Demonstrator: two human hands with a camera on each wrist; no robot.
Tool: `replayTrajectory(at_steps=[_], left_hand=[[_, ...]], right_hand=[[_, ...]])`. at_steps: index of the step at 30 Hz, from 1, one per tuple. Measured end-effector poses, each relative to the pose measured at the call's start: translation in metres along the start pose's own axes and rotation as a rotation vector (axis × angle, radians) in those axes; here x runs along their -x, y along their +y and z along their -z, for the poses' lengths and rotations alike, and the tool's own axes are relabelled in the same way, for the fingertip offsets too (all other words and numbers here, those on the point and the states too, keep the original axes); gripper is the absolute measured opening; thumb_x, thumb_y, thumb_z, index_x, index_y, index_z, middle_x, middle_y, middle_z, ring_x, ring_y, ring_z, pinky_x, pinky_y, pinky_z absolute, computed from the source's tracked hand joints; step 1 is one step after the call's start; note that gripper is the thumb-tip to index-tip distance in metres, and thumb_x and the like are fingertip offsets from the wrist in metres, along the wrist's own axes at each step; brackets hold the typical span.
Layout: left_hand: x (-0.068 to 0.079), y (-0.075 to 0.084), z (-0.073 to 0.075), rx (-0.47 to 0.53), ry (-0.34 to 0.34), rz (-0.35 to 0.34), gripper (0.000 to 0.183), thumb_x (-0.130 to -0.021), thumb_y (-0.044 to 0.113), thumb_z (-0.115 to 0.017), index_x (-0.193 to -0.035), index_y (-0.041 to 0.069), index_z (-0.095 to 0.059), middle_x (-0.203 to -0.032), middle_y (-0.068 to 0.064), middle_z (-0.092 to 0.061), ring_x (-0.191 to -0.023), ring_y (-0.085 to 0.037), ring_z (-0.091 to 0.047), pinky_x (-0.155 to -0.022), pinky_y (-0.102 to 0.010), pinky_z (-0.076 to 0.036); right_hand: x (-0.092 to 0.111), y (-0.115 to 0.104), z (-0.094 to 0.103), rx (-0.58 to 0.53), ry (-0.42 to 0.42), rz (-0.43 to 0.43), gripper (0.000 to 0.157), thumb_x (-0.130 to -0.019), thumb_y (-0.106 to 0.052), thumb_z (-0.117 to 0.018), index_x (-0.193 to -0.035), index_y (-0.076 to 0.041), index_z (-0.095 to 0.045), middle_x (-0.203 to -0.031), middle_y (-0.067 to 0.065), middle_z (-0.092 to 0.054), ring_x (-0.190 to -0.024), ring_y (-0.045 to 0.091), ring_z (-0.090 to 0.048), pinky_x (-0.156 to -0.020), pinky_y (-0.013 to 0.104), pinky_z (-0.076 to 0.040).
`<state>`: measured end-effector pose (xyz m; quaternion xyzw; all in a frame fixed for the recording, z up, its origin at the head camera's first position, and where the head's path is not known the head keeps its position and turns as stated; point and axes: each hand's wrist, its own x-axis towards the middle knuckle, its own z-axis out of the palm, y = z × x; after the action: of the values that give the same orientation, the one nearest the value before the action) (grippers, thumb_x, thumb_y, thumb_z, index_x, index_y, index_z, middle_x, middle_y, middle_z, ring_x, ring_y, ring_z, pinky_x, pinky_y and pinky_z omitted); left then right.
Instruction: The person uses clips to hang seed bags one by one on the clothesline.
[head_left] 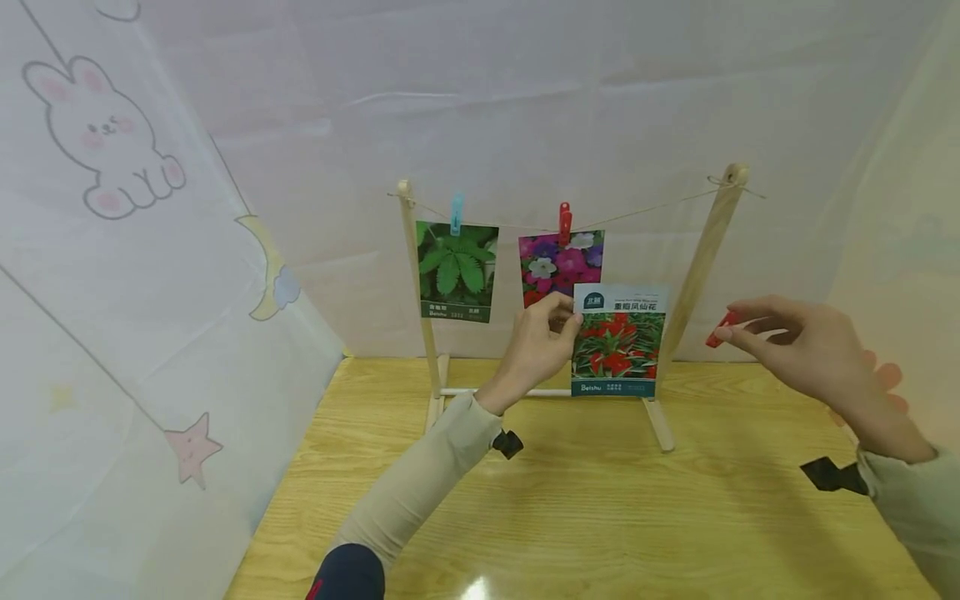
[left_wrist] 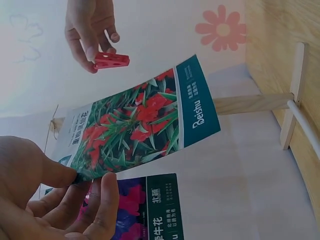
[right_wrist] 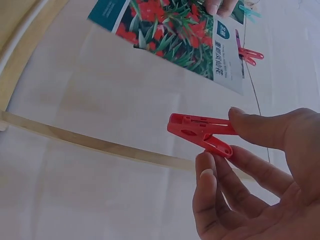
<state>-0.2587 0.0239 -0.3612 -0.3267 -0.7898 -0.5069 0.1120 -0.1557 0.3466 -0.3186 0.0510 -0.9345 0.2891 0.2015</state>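
Observation:
My left hand [head_left: 542,340] pinches the left edge of a seed packet [head_left: 618,354] with red flowers, held upright in front of the rack's right half. To the right, my right hand [head_left: 813,354] holds a red clothespin [right_wrist: 200,131] between thumb and fingers, apart from the packet. Two packets hang on the thin string [head_left: 660,208]: a green-leaf packet [head_left: 456,271] under a blue clothespin [head_left: 457,215], and a pink and purple flower packet [head_left: 555,258] under another red clothespin [head_left: 565,223]. The held packet and my left hand partly cover the flower packet in the head view.
The string runs between a left wooden post [head_left: 422,283] and a right wooden post [head_left: 708,250]. A white rod [head_left: 540,392] joins the posts low down, and wooden feet [head_left: 660,425] rest on the wood-grain table [head_left: 600,517]. Pale printed cloth [head_left: 225,108] surrounds the table.

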Motion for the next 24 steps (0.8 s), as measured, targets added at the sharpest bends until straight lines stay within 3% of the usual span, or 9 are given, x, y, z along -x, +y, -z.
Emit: replayTrajectory(at_steps=[2, 4, 12, 16, 19, 21, 24], left_hand=[[-0.002, 0.002, 0.001, -0.005, 0.008, -0.011, 0.015, -0.109, 0.014, -0.063, -0.119, 0.005, -0.070, -0.103, -0.007, -0.080, -0.087, -0.011, -0.074, -0.084, -0.020, -0.059], [-0.005, 0.005, 0.002, -0.013, 0.012, -0.021, 0.015, -0.109, 0.015, -0.063, -0.118, 0.005, -0.070, -0.103, -0.006, -0.080, -0.087, -0.010, -0.074, -0.083, -0.020, -0.059], [-0.014, 0.013, 0.002, -0.026, 0.027, -0.055, 0.014, -0.109, 0.015, -0.063, -0.117, 0.006, -0.070, -0.099, -0.005, -0.081, -0.082, -0.005, -0.072, -0.078, -0.020, -0.056], [-0.018, 0.016, 0.000, -0.027, 0.045, -0.059, 0.014, -0.109, 0.016, -0.064, -0.117, 0.007, -0.071, -0.098, -0.004, -0.081, -0.079, -0.005, -0.070, -0.073, -0.021, -0.053], [-0.022, 0.017, -0.002, -0.033, 0.056, -0.063, 0.014, -0.109, 0.016, -0.063, -0.117, 0.007, -0.070, -0.098, -0.005, -0.081, -0.077, -0.005, -0.069, -0.071, -0.021, -0.052], [-0.024, 0.018, -0.003, -0.036, 0.060, -0.066, 0.015, -0.109, 0.016, -0.063, -0.118, 0.007, -0.070, -0.099, -0.005, -0.081, -0.078, -0.005, -0.069, -0.071, -0.021, -0.052], [-0.027, 0.019, -0.004, -0.041, 0.064, -0.070, 0.017, -0.109, 0.016, -0.063, -0.120, 0.006, -0.071, -0.101, -0.006, -0.081, -0.079, -0.005, -0.069, -0.071, -0.019, -0.051]], right_hand=[[-0.003, -0.002, 0.003, -0.006, 0.001, -0.004, 0.037, -0.098, -0.025, -0.081, -0.129, -0.006, -0.075, -0.099, -0.030, -0.065, -0.076, -0.023, -0.057, -0.056, 0.015, -0.051], [-0.006, -0.005, 0.006, -0.011, 0.009, -0.013, 0.036, -0.098, -0.026, -0.080, -0.129, -0.007, -0.075, -0.097, -0.040, -0.057, -0.075, -0.022, -0.058, -0.056, 0.016, -0.052], [-0.013, -0.022, 0.019, -0.012, 0.049, -0.045, 0.049, -0.098, -0.035, -0.081, -0.138, -0.009, -0.071, -0.093, -0.048, -0.054, -0.077, -0.025, -0.054, -0.059, 0.010, -0.047], [-0.019, -0.029, 0.025, -0.004, 0.051, -0.049, 0.049, -0.098, -0.037, -0.080, -0.136, -0.007, -0.071, -0.094, -0.039, -0.062, -0.076, -0.026, -0.054, -0.060, 0.010, -0.045], [-0.025, -0.034, 0.029, 0.004, 0.052, -0.054, 0.046, -0.098, -0.038, -0.079, -0.132, -0.008, -0.074, -0.100, -0.023, -0.073, -0.075, -0.025, -0.054, -0.059, 0.012, -0.046], [-0.029, -0.037, 0.032, 0.003, 0.047, -0.057, 0.045, -0.099, -0.040, -0.078, -0.132, -0.009, -0.074, -0.109, -0.005, -0.078, -0.075, -0.026, -0.053, -0.059, 0.011, -0.045], [-0.034, -0.041, 0.037, 0.000, 0.051, -0.060, 0.045, -0.099, -0.041, -0.077, -0.132, -0.011, -0.074, -0.102, -0.024, -0.072, -0.076, -0.026, -0.054, -0.061, 0.010, -0.044]])
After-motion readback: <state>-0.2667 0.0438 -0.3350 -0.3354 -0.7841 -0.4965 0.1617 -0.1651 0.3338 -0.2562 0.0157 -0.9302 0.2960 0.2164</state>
